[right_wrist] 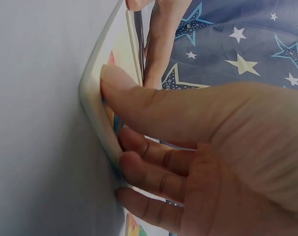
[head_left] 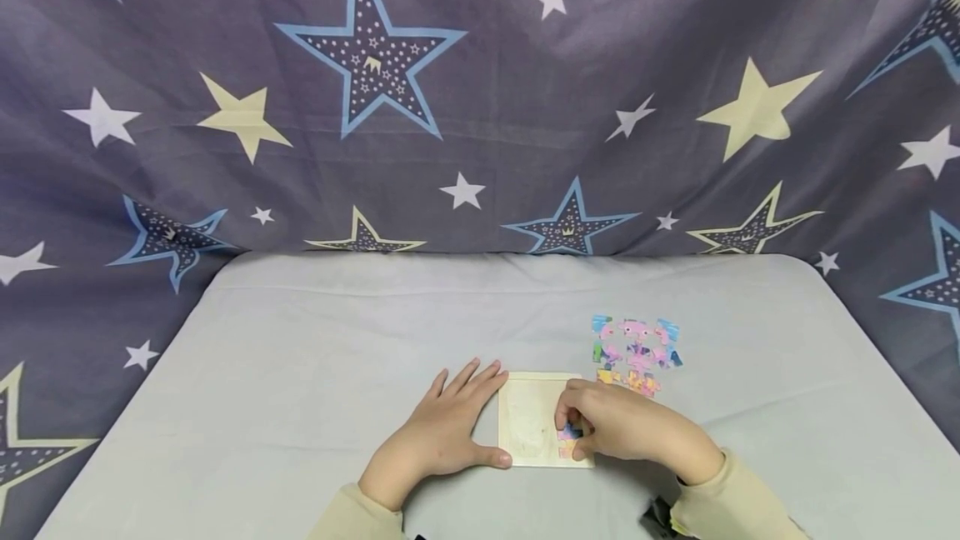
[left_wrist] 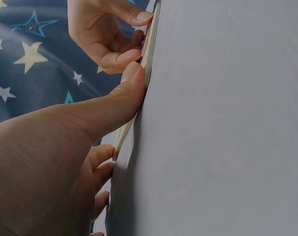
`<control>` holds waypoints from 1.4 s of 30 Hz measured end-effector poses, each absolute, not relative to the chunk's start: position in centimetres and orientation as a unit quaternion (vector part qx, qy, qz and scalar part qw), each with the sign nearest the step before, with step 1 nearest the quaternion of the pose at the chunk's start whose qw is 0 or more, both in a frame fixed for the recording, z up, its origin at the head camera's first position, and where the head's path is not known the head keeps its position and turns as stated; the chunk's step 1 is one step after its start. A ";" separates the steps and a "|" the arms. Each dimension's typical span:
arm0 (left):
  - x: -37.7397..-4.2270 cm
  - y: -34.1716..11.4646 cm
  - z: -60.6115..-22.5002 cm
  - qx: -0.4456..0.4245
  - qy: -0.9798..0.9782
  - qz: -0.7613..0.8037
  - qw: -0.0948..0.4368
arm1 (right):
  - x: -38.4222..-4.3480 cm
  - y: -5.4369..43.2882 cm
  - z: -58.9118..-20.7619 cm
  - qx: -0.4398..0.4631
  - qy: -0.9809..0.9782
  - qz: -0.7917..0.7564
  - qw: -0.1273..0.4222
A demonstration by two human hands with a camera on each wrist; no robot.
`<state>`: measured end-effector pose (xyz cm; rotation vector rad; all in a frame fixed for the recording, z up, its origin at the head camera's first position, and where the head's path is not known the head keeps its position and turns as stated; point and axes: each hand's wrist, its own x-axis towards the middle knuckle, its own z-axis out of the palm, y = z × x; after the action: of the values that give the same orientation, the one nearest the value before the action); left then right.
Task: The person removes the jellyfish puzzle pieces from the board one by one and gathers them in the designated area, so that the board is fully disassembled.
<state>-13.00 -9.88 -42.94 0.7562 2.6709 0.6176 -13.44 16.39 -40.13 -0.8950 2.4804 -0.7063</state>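
Observation:
A shallow, pale wooden puzzle tray (head_left: 528,423) lies on the bed-like grey surface. My left hand (head_left: 442,432) is spread along its left side, fingertips at the upper left corner and thumb on the lower left corner. Colourful jigsaw puzzle pieces (head_left: 567,442) sit in the tray's lower right corner. My right hand (head_left: 626,423) bends over them, its thumb and index finger curled around a piece at the right edge. In the right wrist view the thumb (right_wrist: 119,81) lies at the tray's rim (right_wrist: 92,81), partly covering the pieces. What the curled fingers touch underneath is partly hidden.
More jigsaw pieces (head_left: 637,344), pink, blue and yellow, lie beyond the right hand. A black object (head_left: 658,518) shows near the right sleeve. The grey cloth (head_left: 315,373) spreads around the tray, and a star-patterned curtain (head_left: 495,107) hangs behind.

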 end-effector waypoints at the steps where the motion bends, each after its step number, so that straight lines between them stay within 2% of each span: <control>1: -13.0 -9.9 -42.9 0.263 0.929 0.215 0.148 | -13.4 16.4 -40.1 -0.322 0.890 -0.251 0.202; 9: -13.0 -9.9 -43.0 0.265 0.929 0.213 0.148 | -13.1 16.2 -40.1 -0.328 0.900 -0.225 0.178; 19: -13.0 -9.8 -43.0 0.265 0.931 0.209 0.143 | -13.0 16.0 -40.0 -0.326 0.904 -0.217 0.173; 34: -13.1 -9.9 -43.0 0.266 0.930 0.209 0.144 | -13.4 16.4 -39.5 -0.341 0.871 -0.305 0.181; 42: -13.0 -9.8 -43.0 0.262 0.929 0.215 0.149 | -13.9 17.2 -38.9 -0.326 0.874 -0.321 0.166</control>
<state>-13.04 -9.79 -42.99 0.7539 2.6714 0.6168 -13.93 17.20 -38.90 -0.9288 2.4880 -0.9130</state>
